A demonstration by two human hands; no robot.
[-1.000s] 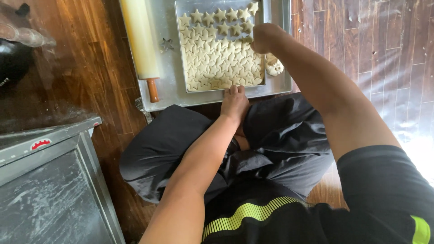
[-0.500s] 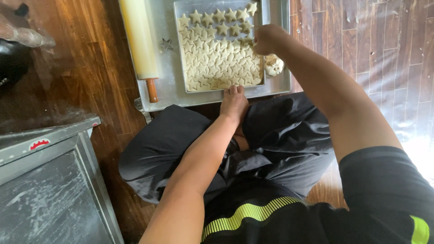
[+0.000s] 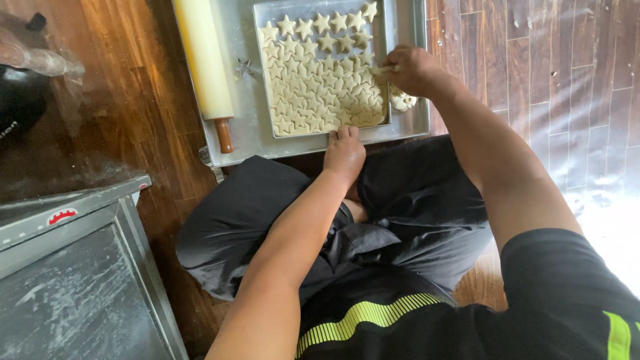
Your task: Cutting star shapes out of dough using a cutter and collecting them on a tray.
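A metal cabinet, grey and dusted with flour, is seen nearest on the left, beside the crossed legs of a person seated on a dark wooden floor in black trousers and a black shirt banded in yellow-green.

The left hand is laid flat and open, fingers together, against the near rim of a shallow square baking tin; nothing is gripped, and the tin appears to be steadied by it. The tin is set on a larger aluminium tray just beyond the knees.

The tin is filled by a sheet of pale dough stamped into stars: tightly nested shapes in the near rows, cleanly separated ones along the far edge. The step in hand is judged to be the lifting of offcuts from between the stars. The right hand is curled at the tin's right edge, with a thin strip of dough pinched in the fingertips. A lump of scrap dough is lying on the tray just beside that hand.

A light pinch and a slow pull would be called for next, since the soft, matte dough is likely to stretch or tear the thin star points.

On the left of the tray a long cream rolling pin with a brown handle is laid, and a small metal star cutter beside it.
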